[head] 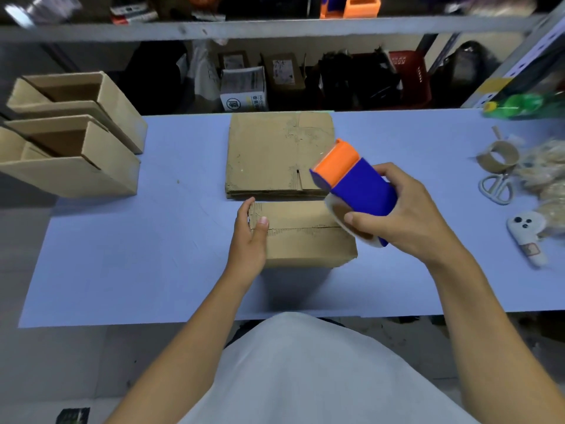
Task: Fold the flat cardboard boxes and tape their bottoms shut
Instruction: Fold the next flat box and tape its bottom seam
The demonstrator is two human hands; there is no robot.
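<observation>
- 1 folded box (305, 237), bottom flaps closed and facing up, on the blue counter (122, 240) directly in front of the person, just in front of the flat stack. Judged light, hollow and stiff at the edges; the flap seam across the top would give under heavy pressure, so hold it at the side walls.
- 1 left hand (249, 240), fingers (244, 214) laid along the box's left end, thumb pressing on the top near the seam; steadies the box rather than clamping it.
- 1 tape dispenser (351, 185), blue body with orange head, hard plastic, raised above the box's right end and not touching it as far as can be told.
- 1 right hand (406, 212), fingers curled round the dispenser body and its tape roll.
- 1 stack of flat boxes (275, 154), unfolded, mid-counter; thin sheets, judged easy to bend, best lifted by an edge.
- 2 finished boxes (73, 133), open side up, at the counter's left end.
- 1 pair of scissors (496, 186) and 1 spent tape core (498, 156), far right.
</observation>
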